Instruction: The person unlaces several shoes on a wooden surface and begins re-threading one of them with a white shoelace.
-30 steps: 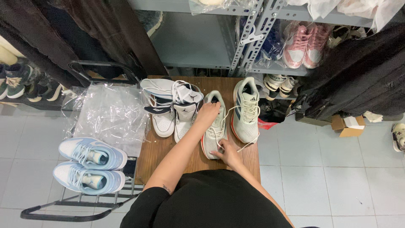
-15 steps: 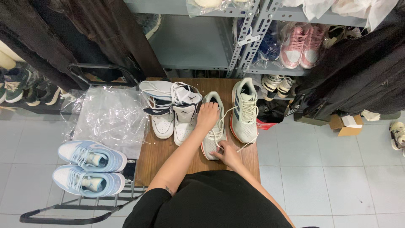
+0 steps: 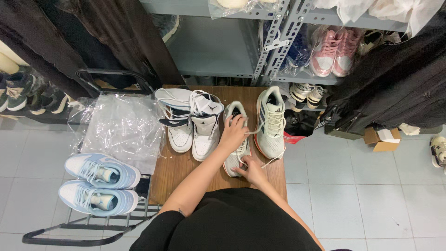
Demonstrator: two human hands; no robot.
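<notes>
- Four shoes stood on the small wooden table (image 3: pixel 181 172), with two more pairs close by on other surfaces.
- One pale grey running shoe (image 3: pixel 236 139), the one being handled, lay on the table near its middle, its long axis running from the person toward the metal shelving (image 3: pixel 278 42); which end was the toe could not be told under the hands.
- Its mate, a second running shoe (image 3: pixel 271 122) with dark side stripes, stood just to the right of the handled shoe, parallel to it and nearly touching.
- Two white high-top sneakers (image 3: pixel 193 125) with dark panels sat to the left of the handled shoe, side by side, laces loose across their tops.
- Two light blue sneakers (image 3: pixel 100 181) rested on a black wire rack (image 3: pixel 69 232), well to the left of the table and lying crosswise to the shoes on it.
- One sheet of clear plastic wrap (image 3: pixel 123 128) lay crumpled between the blue pair and the table.
- Two pink sneakers (image 3: pixel 332 51) sat on a shelf beyond the table's far right corner.
- The left hand (image 3: pixel 233 132) pressed down on the upper of the handled shoe, fingers spread and curled over it.
- The right hand (image 3: pixel 253 168) sat at the shoe's near end, fingers pinched narrowly on a white lace.
</notes>
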